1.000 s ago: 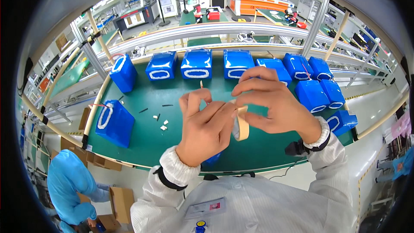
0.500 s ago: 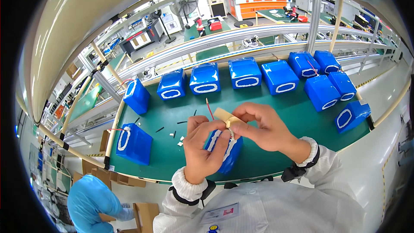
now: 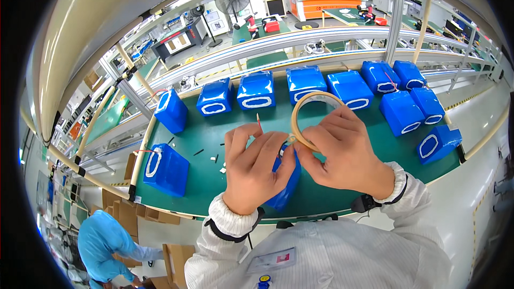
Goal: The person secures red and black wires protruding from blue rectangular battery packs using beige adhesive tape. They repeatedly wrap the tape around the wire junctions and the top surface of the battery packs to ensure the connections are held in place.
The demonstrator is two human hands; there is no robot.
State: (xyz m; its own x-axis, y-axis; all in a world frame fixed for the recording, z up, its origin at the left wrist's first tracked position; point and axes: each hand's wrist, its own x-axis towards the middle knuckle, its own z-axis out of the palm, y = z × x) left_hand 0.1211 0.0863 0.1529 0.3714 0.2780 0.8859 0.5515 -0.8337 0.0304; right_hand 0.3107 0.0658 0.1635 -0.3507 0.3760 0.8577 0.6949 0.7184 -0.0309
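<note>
My right hand (image 3: pixel 345 155) is closed on a roll of tan tape (image 3: pixel 295 120), held up on edge so its ring shows. My left hand (image 3: pixel 257 168) is closed, its thumb and fingertips pressed together right beside the roll's lower edge. A small pale piece (image 3: pixel 292 138) shows between the two hands; whether it is the tape's end or a wire's end, I cannot tell. A thin red wire (image 3: pixel 259 123) sticks up behind my left fingers. Below my hands stands a blue-wrapped block (image 3: pixel 284 195), like a battery pack, partly hidden by them.
Several similar blue blocks (image 3: pixel 256 90) with white oval outlines line the far and side edges of the green table (image 3: pixel 214 144). Black and white scraps (image 3: pixel 198 152) lie left of my hands. A person in blue (image 3: pixel 107 246) bends near cardboard boxes (image 3: pixel 179 265) at lower left.
The tape roll has turned from edge-on to showing its open ring, and rises higher in my right hand. My left hand has shifted slightly, its fingers still pinched. The person in blue has moved.
</note>
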